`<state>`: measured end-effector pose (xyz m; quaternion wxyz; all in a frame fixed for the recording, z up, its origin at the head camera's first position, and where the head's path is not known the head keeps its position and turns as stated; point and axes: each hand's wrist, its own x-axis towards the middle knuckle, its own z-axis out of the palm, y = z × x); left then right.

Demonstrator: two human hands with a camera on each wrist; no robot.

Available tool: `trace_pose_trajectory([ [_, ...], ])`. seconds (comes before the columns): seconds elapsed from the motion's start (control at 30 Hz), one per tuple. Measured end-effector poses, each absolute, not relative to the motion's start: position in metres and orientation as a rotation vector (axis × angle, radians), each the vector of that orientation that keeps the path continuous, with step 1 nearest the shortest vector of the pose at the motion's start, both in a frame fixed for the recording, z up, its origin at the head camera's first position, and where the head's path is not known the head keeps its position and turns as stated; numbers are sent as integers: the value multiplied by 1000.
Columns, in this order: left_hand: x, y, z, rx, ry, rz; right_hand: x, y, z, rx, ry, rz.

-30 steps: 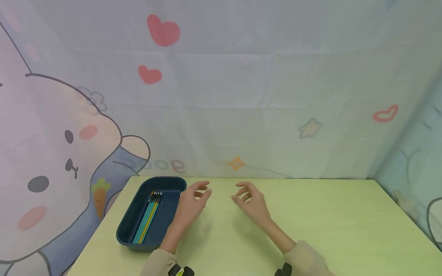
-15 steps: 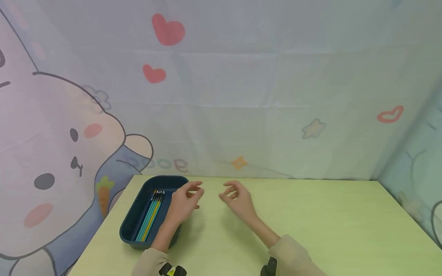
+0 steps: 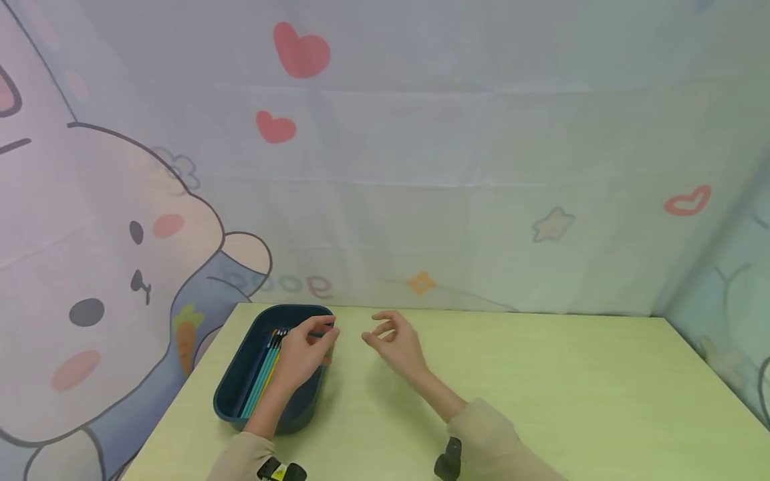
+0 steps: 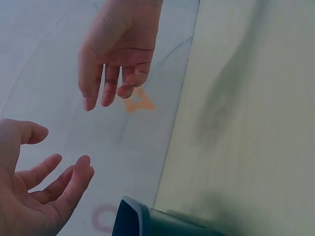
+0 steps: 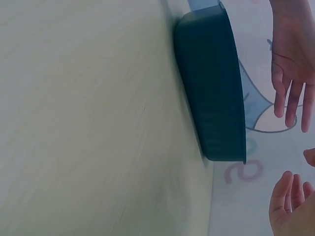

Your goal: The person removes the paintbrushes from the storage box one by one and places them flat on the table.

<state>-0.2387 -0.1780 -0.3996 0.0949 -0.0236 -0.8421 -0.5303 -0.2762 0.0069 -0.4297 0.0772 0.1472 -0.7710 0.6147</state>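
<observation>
My left hand (image 3: pixel 301 354) is held over the right side of a dark teal tray (image 3: pixel 225 394), fingers loosely bent and holding nothing. In the tray lie several thin paintbrushes (image 3: pixel 263 374) with turquoise and yellow handles, partly covered by that hand and forearm. To the right of the tray, my right hand (image 3: pixel 398 344) hovers above the table with relaxed fingers and nothing in them. The two hands face each other with a gap between. In the left wrist view the left hand (image 4: pixel 44 191) and the right hand (image 4: pixel 118 49) are apart, both without any object.
The tray stands near the back left of a pale yellow-green table (image 3: pixel 541 387). A printed cloth backdrop (image 3: pixel 433 147) with hearts and a cartoon animal hangs right behind the table's far edge. A dark cable (image 3: pixel 764 387) shows at the far right.
Both hands have moved left, the left one from beside the tray's right edge to over it. The gap between them has narrowed. The view has shifted slightly; the brushes stay in the tray.
</observation>
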Motion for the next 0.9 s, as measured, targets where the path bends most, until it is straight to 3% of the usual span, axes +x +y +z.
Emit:
trace_pose_trajectory([
  [0.9, -224, -249, -391, 63, -2539, -1539, -281, -49, -430, 398, -2306, 2038],
])
